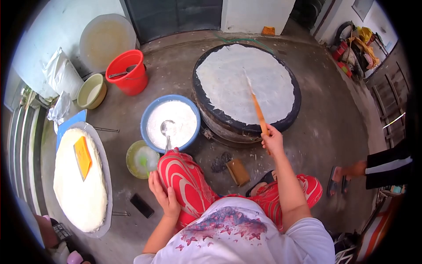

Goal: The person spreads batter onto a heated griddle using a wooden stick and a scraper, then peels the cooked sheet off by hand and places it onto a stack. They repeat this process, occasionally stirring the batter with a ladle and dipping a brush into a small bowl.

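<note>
Right hand (272, 140) is gripping the near end of a wooden stick (259, 114), fingers fully closed around it, with the far tip lying on the white batter layer (237, 75) covering the round black griddle (206, 115) ahead of the person. Left hand (163, 196) is resting flat and open on the left knee (187, 176) in red patterned trousers, holding nothing. A blue basin (147, 115) of white batter with a ladle (167, 130) in it is sitting just left of the griddle, near the knee; a red bucket (132, 81) is standing further back, a black phone (142, 205) is lying on the floor beside the left hand, and another person's sandalled foot (347, 172) is showing at far right.
</note>
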`<action>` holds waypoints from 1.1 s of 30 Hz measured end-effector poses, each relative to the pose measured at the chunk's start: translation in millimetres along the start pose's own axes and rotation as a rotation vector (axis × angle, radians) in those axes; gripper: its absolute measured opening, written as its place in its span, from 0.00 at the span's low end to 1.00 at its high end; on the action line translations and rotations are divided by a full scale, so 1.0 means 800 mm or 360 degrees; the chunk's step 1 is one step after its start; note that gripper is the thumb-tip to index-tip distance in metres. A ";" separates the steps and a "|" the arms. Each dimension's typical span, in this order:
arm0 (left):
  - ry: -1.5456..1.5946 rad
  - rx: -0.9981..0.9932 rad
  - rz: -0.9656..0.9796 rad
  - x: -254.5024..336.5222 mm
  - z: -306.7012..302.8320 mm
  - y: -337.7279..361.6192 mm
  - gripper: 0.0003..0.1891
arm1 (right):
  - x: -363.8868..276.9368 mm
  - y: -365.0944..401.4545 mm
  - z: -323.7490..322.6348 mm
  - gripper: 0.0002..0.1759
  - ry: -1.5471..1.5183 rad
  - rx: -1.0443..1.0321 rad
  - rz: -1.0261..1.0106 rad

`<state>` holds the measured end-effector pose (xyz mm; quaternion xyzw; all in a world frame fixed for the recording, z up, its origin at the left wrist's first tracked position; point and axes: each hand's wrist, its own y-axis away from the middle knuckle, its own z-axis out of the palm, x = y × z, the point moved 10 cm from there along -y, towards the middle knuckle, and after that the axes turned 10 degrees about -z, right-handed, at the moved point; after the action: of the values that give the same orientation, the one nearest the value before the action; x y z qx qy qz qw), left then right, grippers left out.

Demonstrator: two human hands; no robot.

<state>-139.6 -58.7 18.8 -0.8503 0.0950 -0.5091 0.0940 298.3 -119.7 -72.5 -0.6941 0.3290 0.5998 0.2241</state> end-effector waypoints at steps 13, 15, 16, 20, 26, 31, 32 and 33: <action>0.0013 0.0008 0.0026 0.001 0.000 0.001 0.28 | 0.030 -0.017 -0.055 0.25 -0.0038 0.0195 0.0137; 0.0007 0.0000 0.0034 0.003 0.001 0.000 0.28 | 0.028 -0.026 -0.055 0.24 0.0008 0.0187 0.0146; 0.0001 -0.0002 0.0040 0.003 0.001 0.000 0.28 | 0.032 -0.029 -0.051 0.23 -0.0059 0.0164 0.0245; -0.0011 -0.0003 0.0042 0.001 0.002 0.001 0.28 | 0.034 -0.043 -0.040 0.21 -0.0146 0.0168 0.0369; -0.0029 -0.0009 0.0035 0.003 0.003 0.000 0.27 | 0.009 -0.094 -0.028 0.25 0.1690 -0.0009 -0.0511; -0.0029 0.0010 -0.0001 0.000 0.000 0.001 0.27 | -0.047 -0.079 -0.048 0.22 0.2146 0.0172 -0.0263; -0.0029 0.0011 -0.0002 -0.001 0.000 0.002 0.27 | -0.051 -0.078 -0.046 0.20 0.2122 0.0184 -0.0290; -0.0028 0.0021 -0.0006 -0.002 -0.001 0.003 0.27 | -0.041 -0.080 -0.042 0.20 0.2123 0.0185 -0.0291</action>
<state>-140.8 -60.4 17.6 -0.8543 0.0893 -0.5022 0.0995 365.8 -93.8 -39.3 -0.9277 0.3686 0.0028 0.0600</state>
